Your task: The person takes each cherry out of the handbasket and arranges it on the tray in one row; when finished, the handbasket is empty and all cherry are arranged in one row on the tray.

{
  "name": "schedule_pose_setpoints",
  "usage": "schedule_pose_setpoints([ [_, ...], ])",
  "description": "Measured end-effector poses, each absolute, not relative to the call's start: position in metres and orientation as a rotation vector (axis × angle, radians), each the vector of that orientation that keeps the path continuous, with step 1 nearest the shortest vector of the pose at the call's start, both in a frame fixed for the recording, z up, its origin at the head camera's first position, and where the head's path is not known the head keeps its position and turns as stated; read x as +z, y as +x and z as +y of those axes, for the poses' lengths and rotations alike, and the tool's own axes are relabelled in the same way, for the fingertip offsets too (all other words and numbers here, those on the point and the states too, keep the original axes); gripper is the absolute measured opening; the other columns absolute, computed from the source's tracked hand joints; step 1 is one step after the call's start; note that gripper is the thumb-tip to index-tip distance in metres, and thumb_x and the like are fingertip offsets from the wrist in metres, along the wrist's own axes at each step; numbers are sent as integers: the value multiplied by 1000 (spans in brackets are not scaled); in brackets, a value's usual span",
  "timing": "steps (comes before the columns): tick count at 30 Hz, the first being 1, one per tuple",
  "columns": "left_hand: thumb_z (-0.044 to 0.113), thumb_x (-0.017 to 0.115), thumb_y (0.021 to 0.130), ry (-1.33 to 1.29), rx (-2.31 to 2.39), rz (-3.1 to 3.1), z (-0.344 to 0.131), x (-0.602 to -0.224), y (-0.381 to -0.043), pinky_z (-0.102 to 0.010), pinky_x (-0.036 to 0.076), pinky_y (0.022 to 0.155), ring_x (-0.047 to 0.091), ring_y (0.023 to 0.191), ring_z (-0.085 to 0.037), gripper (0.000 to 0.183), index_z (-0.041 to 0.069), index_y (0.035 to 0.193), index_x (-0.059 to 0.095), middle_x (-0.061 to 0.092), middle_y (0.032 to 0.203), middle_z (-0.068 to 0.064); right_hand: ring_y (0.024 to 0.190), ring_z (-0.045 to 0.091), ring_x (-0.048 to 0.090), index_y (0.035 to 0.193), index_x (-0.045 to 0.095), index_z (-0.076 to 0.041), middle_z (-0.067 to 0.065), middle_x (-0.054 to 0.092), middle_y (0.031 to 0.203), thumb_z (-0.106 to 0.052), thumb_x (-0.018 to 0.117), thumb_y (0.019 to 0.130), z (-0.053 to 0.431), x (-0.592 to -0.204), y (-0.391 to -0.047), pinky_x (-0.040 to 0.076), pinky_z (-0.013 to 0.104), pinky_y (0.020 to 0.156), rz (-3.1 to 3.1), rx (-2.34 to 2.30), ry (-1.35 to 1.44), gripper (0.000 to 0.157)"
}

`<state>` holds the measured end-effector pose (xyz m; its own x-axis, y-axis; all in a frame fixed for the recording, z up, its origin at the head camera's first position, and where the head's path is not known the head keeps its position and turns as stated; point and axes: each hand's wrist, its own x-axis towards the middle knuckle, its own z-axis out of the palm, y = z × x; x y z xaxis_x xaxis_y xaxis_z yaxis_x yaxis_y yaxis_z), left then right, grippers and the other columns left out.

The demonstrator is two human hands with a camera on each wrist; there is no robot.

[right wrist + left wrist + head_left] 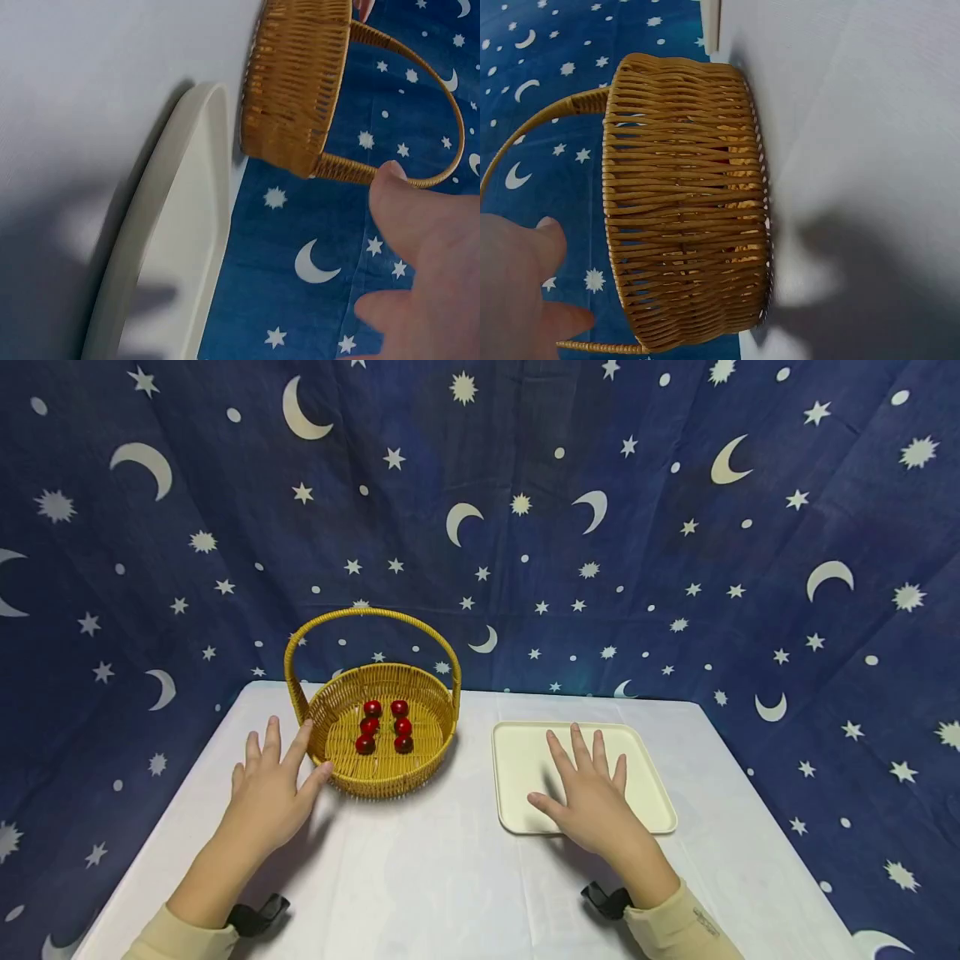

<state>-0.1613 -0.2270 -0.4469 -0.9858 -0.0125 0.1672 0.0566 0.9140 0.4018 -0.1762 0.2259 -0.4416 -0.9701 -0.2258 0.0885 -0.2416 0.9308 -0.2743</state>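
A yellow-brown wicker basket (378, 785) with a tall arched handle stands at the back left of the table. Inside lie several small, shiny dark-red fruits that look like cherries (402, 727), set in two rows. My left hand (270, 793) is spread at the basket's near left side, fingers straight, holding nothing; whether it touches the rim I cannot tell. Over a cream rectangular tray (517, 810) on the right, my right hand (596, 802) hovers with fingers spread and holds nothing. The left wrist view shows the basket's woven wall (686, 202) close up, beside the thumb and a finger.
A white cloth (435, 893) covers the table. Behind it and along both sides hangs a dark blue curtain (525, 635) with moons and stars. The basket handle (375, 612) arches well above the rim. A black strap (258, 916) sits on each wrist.
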Motion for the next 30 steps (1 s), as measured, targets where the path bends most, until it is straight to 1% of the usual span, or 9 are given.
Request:
schedule_pose_setpoints([
  [3, 54, 52, 111, -11, -734, -2891, -230, -445, -165, -91, 26, 115, 18, 153, -71, 78, 12, 171, 27, 13, 171, -43, 167, 50, -7, 174, 21, -31, 16, 7, 182, -62, 71, 98, 219, -438, -178, -3, 88, 124, -2997, 511, 445, 96],
  [8, 45, 62, 109, 42, -921, -2791, -236, -446, -172, -84, 38, 114, 42, 144, -65, 70, 12, 167, 41, 39, 161, -40, 168, 45, 0, 172, 29, -31, 11, 13, 182, -55, 72, 99, 203, -435, -182, 4, 85, 127, -2898, 644, 584, 88],
  [14, 34, 74, 104, 113, -1222, -2657, -242, -452, -176, -71, 50, 108, 59, 135, -51, 60, 13, 157, 56, 55, 152, -29, 165, 43, 22, 165, 45, -26, 8, 32, 176, -38, 76, 100, 179, -436, -192, 21, 77, 130, -2744, 861, 722, 73],
  [17, 32, 75, 103, 160, -1395, -2617, -243, -454, -180, -46, 59, 106, 64, 134, -44, 56, 14, 154, 60, 55, 155, -26, 161, 38, 32, 161, 52, -26, 6, 42, 171, -32, 79, 98, 165, -435, -195, 32, 71, 129, -2690, 945, 767, 69],
  [19, 30, 77, 103, 191, -1527, -2573, -244, -456, -184, -26, 62, 97, 70, 127, -29, 55, 12, 152, 62, 56, 154, -26, 158, 35, 37, 159, 55, -27, 5, 46, 168, -29, 81, 97, 154, -434, -197, 39, 67, 127, -2669, 997, 797, 67],
  [21, 25, 77, 102, 216, -1671, -2511, -245, -457, -188, -16, 63, 87, 73, 115, -11, 55, 6, 151, 62, 57, 152, -29, 155, 32, 40, 157, 57, -28, 5, 48, 165, -26, 82, 97, 141, -433, -200, 43, 64, 125, -2651, 1054, 831, 66],
  [23, 20, 78, 102, 229, -1803, -2444, -246, -458, -191, -18, 66, 83, 70, 103, 3, 56, 0, 150, 60, 58, 149, -33, 152, 30, 42, 156, 58, -28, 5, 51, 162, -24, 83, 97, 128, -431, -205, 45, 61, 124, -2634, 1100, 861, 64],
  [25, 17, 77, 101, 229, -1883, -2408, -247, -460, -195, -22, 68, 83, 67, 94, 10, 56, -4, 150, 58, 58, 147, -35, 150, 28, 45, 154, 60, -27, 4, 54, 158, -22, 83, 97, 115, -429, -211, 47, 59, 123, -2616, 1136, 884, 62],
  [30, 15, 79, 100, 227, -1958, -2391, -250, -466, -201, -22, 68, 86, 67, 94, 8, 54, -4, 148, 60, 61, 140, -23, 142, 25, 54, 148, 66, -22, 2, 61, 148, -16, 84, 94, 86, -426, -229, 52, 52, 119, -2576, 1195, 929, 57],
])
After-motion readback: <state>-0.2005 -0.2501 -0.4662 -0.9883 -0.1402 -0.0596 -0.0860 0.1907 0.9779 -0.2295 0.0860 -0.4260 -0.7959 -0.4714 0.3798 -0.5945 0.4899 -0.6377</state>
